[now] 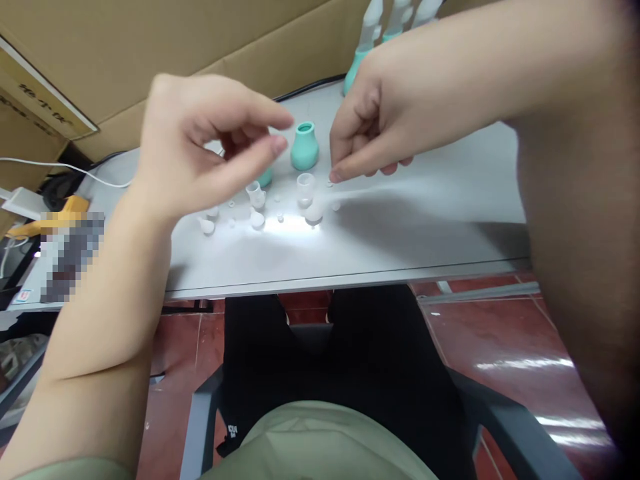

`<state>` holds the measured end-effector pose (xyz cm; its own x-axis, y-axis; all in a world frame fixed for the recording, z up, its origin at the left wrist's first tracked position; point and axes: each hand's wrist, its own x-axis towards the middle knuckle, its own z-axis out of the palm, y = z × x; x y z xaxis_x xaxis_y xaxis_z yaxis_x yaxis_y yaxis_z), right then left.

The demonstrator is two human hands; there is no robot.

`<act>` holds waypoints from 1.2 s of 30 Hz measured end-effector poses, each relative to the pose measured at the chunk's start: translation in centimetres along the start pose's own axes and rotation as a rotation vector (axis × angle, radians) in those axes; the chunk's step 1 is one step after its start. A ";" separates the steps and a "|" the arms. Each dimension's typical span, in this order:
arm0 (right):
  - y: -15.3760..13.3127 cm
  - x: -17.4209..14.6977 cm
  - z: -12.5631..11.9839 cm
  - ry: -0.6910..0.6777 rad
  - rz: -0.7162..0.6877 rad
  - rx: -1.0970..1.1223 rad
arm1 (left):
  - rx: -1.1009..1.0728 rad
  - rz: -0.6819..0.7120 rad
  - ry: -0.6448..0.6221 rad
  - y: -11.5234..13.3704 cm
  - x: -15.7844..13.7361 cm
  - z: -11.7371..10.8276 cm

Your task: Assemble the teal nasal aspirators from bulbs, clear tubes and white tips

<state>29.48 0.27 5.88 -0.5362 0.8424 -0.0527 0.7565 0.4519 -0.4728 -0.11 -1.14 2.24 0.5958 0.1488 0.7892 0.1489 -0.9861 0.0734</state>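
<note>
My left hand [210, 140] hovers over the table with thumb and index finger apart and the other fingers curled; nothing shows between the tips. My right hand [373, 127] is closed in a pinch low over the table. A tiny white piece [330, 183] shows right at its fingertips; whether they grip it I cannot tell. Between the hands stands a teal squeeze bulb [305, 148] with an open neck. A second teal bulb [265, 177] is mostly hidden behind my left hand. Nearer to me lie a clear cup [305, 190], a clear tube-like part [255, 194] and a round white cap [313, 214].
More white caps [257, 219] and tiny pieces are scattered on the grey table [240, 273]. At the back right stand several teal bulbs with clear tops [367, 37]. Cardboard [240, 33] walls the back. A yellow object [70, 210] and white cable lie at left.
</note>
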 end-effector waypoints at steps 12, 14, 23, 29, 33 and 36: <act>-1.6 0.2 2.7 0.522 -0.269 0.245 | 0.163 -0.370 0.650 -3.8 -4.1 -7.2; -1.7 0.6 3.2 0.551 -0.311 0.263 | 0.175 -0.498 0.617 -4.9 -5.9 -7.9; -2.1 1.0 4.5 0.558 -0.348 0.194 | 0.182 -0.560 0.261 -7.4 -10.3 -10.3; -1.8 1.3 4.3 0.548 -0.252 0.128 | 0.204 -0.311 0.332 -7.3 -10.7 -8.0; -2.0 0.5 4.2 0.544 -0.228 0.107 | 0.163 -0.230 0.297 -5.8 -9.4 -7.8; -3.1 -0.1 4.3 0.537 -0.287 0.176 | -0.065 -0.300 0.117 -2.6 -7.6 -8.8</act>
<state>25.55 -2.51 3.57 -0.4116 0.7452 0.5247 0.5127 0.6653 -0.5427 -12.00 -0.34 1.38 0.4379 0.4276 0.7908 0.2514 -0.9028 0.3490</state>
